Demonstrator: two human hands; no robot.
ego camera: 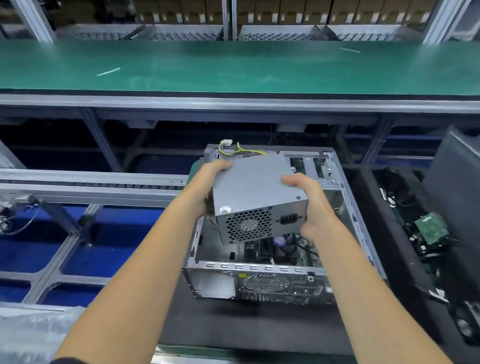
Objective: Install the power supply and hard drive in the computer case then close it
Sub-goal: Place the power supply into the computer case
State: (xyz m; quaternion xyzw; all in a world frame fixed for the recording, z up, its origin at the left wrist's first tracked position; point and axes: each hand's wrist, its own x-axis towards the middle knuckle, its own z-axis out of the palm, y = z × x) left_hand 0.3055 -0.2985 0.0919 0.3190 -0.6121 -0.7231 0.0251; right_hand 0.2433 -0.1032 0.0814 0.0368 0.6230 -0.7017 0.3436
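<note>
both hands grip power supply above open case; hard drive right

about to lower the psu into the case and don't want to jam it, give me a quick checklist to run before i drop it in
1. Two-handed grip: left hand and right hand both hold the grey metal power supply box by its sides: ok.
2. Open silver computer case sits directly under the box: ok.
3. Yellow and black cable bundle clear of the case edge: not ok, it trails over the far rim.
4. Fan grille and power socket face the case's rear panel: ok.
5. Bay free of loose parts: cannot tell, the box hides it.
6. Green-topped hard drive out of the way at the right: ok.
</note>
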